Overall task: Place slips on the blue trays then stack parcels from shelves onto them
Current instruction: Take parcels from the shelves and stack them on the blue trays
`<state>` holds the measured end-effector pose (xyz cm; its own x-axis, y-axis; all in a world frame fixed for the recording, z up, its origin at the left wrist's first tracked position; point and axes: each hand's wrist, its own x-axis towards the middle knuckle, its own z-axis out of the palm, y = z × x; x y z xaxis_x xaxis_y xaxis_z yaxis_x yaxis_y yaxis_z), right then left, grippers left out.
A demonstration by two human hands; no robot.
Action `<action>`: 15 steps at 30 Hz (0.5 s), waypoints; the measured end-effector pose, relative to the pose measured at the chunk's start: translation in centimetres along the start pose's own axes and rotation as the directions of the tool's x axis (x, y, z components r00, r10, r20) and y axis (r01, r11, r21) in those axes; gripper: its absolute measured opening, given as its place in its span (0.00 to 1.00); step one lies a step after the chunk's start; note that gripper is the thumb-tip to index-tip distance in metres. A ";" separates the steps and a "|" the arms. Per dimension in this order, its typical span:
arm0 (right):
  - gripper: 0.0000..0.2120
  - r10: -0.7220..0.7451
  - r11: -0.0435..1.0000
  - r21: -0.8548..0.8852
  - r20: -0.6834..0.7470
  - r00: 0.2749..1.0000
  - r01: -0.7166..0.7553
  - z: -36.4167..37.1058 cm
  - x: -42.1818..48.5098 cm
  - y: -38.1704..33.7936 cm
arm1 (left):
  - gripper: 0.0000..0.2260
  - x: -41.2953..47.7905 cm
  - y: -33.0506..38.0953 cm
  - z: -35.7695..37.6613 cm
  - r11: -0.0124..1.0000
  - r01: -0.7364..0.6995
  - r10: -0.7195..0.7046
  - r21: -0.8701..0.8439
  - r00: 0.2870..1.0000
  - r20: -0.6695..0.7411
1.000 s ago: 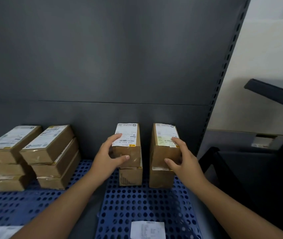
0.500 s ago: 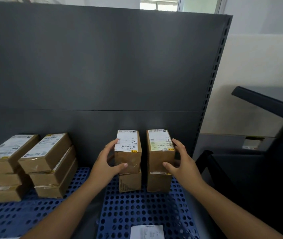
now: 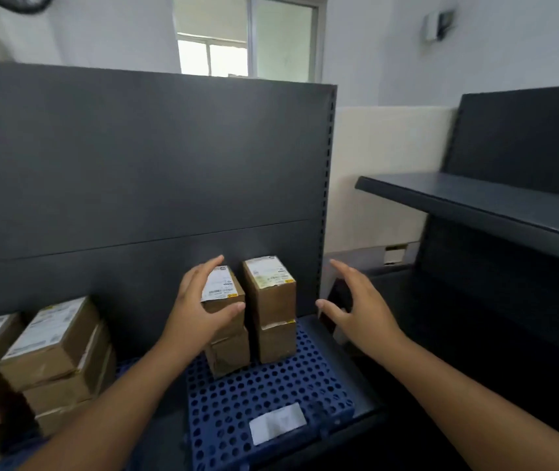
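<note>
Gripping top parcel (image 3: 224,294) of left stack on blue tray (image 3: 271,385): left hand (image 3: 200,305). Right hand (image 3: 359,305) now off right stack (image 3: 273,307), open beside it. Slip (image 3: 277,423) near tray's front edge.

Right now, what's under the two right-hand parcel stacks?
A blue tray with round holes lies under both parcel stacks. A white slip lies at its front edge. Whatever lies directly beneath the parcels is covered.

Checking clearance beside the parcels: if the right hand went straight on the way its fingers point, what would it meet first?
The right hand, open and clear of the right parcel stack, points up and away. It would probably first meet the shelf's perforated upright, though depth is unclear.
</note>
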<state>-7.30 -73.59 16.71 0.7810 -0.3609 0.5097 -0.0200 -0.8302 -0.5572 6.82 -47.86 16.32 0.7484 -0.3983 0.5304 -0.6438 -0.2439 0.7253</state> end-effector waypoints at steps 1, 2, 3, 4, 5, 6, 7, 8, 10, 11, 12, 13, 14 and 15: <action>0.35 0.011 1.000 -0.029 -0.040 0.999 -0.012 -1.4 -1.0 -0.8 | 0.34 0.0 0.9 0.2 0.999 -0.054 0.054 -0.002 0.998 0.016; 0.35 0.021 0.998 -0.053 -0.076 0.997 -0.025 -2.8 -2.1 -1.5 | 0.33 0.0 2.0 0.4 0.995 -0.103 0.103 -0.005 0.994 0.034; 0.35 0.033 0.996 -0.081 -0.113 0.993 -0.042 -4.2 -3.4 -2.1 | 0.32 -0.1 3.0 0.6 0.989 -0.148 0.149 -0.017 0.987 0.053; 0.35 0.049 0.993 -0.100 -0.151 0.987 -0.064 -5.8 -4.8 -2.9 | 0.31 -0.3 4.1 1.0 0.981 -0.191 0.193 -0.031 0.979 0.072; 0.34 0.060 0.989 -0.119 -0.184 0.981 -0.083 -7.3 -6.2 -3.6 | 0.30 -0.7 5.1 1.5 0.971 -0.234 0.237 -0.044 0.968 0.088; 0.34 0.069 0.985 -0.142 -0.209 0.975 -0.100 -8.7 -7.7 -4.2 | 0.29 -1.1 6.4 1.9 0.962 -0.266 0.271 -0.062 0.957 0.102; 0.34 0.072 0.978 -0.175 -0.238 0.969 -0.116 -9.9 -9.2 -4.8 | 0.29 -1.5 7.6 2.3 0.952 -0.294 0.302 -0.082 0.946 0.117; 0.33 0.076 0.969 -0.208 -0.269 0.960 -0.135 -11.2 -10.7 -5.5 | 0.29 -2.0 8.9 2.8 0.941 -0.324 0.336 -0.100 0.932 0.134; 0.33 0.094 0.947 -0.267 -0.303 0.948 -0.179 -13.9 -13.7 -6.7 | 0.31 -3.1 11.5 4.3 0.914 -0.378 0.400 -0.150 0.901 0.167; 0.33 0.097 0.940 -0.287 -0.298 0.950 -0.186 -14.1 -14.0 -7.2 | 0.32 -3.4 11.9 4.2 0.910 -0.384 0.409 -0.159 0.896 0.174; 0.33 0.115 0.916 -0.326 -0.347 0.931 -0.235 -16.3 -16.6 -7.8 | 0.33 -4.5 14.4 5.4 0.884 -0.412 0.454 -0.221 0.869 0.195; 0.33 0.124 0.888 -0.366 -0.389 0.913 -0.276 -18.4 -19.1 -8.4 | 0.33 -5.7 16.6 6.4 0.863 -0.431 0.490 -0.265 0.842 0.225; 0.33 0.122 0.887 -0.368 -0.394 0.911 -0.278 -19.0 -19.4 -8.8 | 0.33 -5.9 17.0 6.6 0.857 -0.429 0.496 -0.286 0.837 0.229; 0.33 0.136 0.867 -0.390 -0.417 0.899 -0.312 -20.4 -21.0 -9.6 | 0.34 -6.6 18.4 7.4 0.833 -0.436 0.523 -0.342 0.822 0.226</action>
<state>-36.21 -66.77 24.74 0.4391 -0.6143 0.6556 -0.5040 -0.7725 -0.3863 -11.17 -56.25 22.91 0.2420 -0.6550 0.7159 -0.8079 0.2726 0.5225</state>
